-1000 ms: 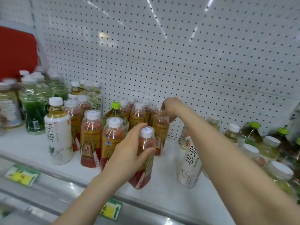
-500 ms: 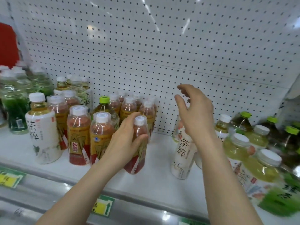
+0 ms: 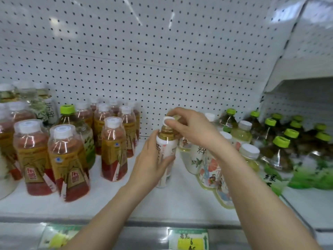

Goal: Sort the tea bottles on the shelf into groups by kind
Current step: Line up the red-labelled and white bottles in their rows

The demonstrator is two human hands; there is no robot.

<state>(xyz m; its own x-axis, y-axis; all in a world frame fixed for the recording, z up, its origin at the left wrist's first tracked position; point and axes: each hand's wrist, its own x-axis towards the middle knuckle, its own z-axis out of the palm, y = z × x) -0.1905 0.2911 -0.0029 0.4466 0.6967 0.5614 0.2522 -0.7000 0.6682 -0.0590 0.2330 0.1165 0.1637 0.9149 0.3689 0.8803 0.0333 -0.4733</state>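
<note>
White shelf [image 3: 180, 199]: left hand [image 3: 153, 159] and right hand [image 3: 194, 130] hold white-labelled bottle [image 3: 166, 147].

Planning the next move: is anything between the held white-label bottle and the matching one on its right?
Nothing visible. The left hand and right hand grip the white-label bottle; the matching bottle stands close beside it, only bare shelf between them.

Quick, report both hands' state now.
Left hand: holds the white-label bottle by its body.
Right hand: pinches the same bottle's cap.
</note>
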